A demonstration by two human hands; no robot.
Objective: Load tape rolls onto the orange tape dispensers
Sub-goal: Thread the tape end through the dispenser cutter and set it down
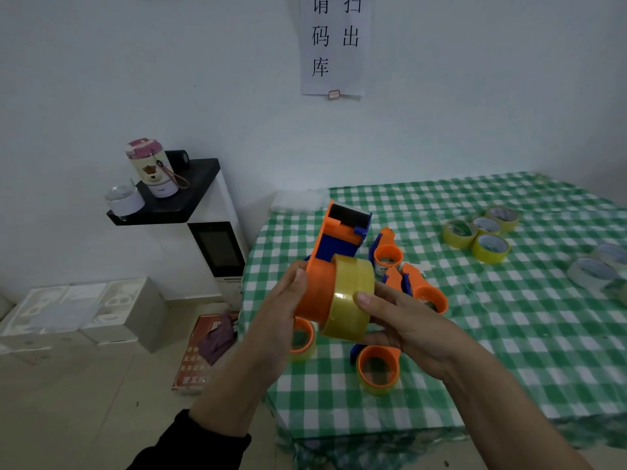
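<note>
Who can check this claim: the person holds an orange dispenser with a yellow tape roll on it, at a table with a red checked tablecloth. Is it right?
Not quite. The head view shows the tablecloth is green checked, not red. The rest stands: the left hand holds the orange dispenser and the right hand grips the yellow tape roll on it.

Dim, flat, bluish indoor light, soft shadows, slight blur, wide-angle bending at edges
</note>
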